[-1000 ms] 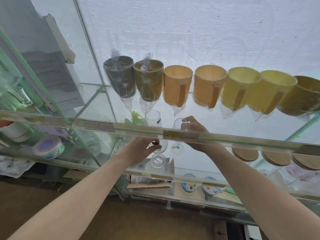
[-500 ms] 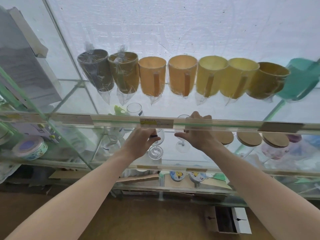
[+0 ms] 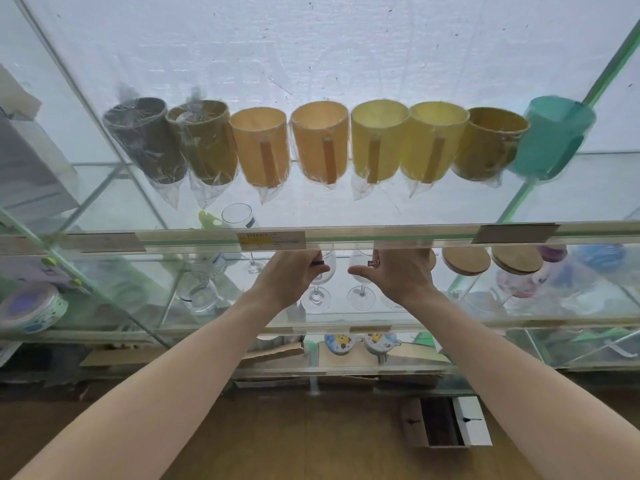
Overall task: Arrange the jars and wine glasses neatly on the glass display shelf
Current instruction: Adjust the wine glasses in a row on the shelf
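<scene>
Both of my hands reach into the middle glass display shelf (image 3: 346,322). My left hand (image 3: 294,275) is closed around the bowl of a clear wine glass (image 3: 316,299) whose foot stands on the shelf. My right hand (image 3: 398,271) wraps the bowl of a second wine glass (image 3: 361,299), thumb toward the left. The two glasses stand close, side by side. Another wine glass (image 3: 239,216) stands further back to the left. Jars with round wooden lids (image 3: 465,261) sit just right of my right hand, their bodies partly hidden.
The upper shelf's front rail (image 3: 381,233) with a price label crosses just above my hands. Above it is a row of bagged mugs (image 3: 318,147), grey to yellow to teal. A glass jar (image 3: 201,292) and a patterned tin (image 3: 31,306) sit left. Cardboard box (image 3: 446,422) on the floor.
Both hands have shifted right along the shelf with the wine glasses, closer to the wooden-lidded jars. My view has turned right, bringing the teal mug into sight.
</scene>
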Demonstrator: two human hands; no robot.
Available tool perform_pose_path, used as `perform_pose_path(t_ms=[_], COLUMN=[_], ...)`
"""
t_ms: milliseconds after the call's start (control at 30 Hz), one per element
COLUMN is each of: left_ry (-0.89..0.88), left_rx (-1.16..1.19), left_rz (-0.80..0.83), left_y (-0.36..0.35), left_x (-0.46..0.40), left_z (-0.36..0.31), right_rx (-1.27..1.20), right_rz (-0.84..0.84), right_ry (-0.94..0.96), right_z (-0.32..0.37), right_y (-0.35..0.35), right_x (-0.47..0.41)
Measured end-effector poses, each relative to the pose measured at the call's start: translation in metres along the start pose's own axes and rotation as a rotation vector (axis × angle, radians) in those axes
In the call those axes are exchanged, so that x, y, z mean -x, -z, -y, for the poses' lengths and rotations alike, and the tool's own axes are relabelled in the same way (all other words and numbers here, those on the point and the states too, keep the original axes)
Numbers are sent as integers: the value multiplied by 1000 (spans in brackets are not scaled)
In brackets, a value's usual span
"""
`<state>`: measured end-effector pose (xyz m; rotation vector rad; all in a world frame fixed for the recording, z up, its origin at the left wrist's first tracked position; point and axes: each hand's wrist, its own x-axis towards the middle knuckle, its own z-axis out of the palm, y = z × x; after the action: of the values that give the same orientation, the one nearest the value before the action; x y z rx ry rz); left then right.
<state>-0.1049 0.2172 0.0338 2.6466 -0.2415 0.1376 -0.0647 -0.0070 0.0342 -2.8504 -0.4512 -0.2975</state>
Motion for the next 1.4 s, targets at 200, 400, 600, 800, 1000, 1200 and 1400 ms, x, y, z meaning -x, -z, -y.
perform_pose_path(t_ms=[200,400,600,800,1000,1200,1400], left_ry=[32,36,19,33,-11,-42,-8], left_rx=[-2,25,-7,-41,-101,-169,-190], left_rz=[-7,-21,-5,19,15,-31,-24], left_y=[-3,-6,-4,-3,-1,2,4], left_x=[-2,-2,-3,-2,-1,4,9], left_z=[0,-1,-1,0,1,-3,3], right_rx=[-25,-57,-33,-11,88,49,57], right_rz=[25,53,32,4,-80,-72,-109], right_ry=[8,-7,-19,-23,-9,-38,53], right_z=[-1,-2,-1,-2,-3,-6,-1], right_y=[-6,-7,-8,-13,-19,-18,-11], right_x=[-3,-4,-4,-5,-1,5,17])
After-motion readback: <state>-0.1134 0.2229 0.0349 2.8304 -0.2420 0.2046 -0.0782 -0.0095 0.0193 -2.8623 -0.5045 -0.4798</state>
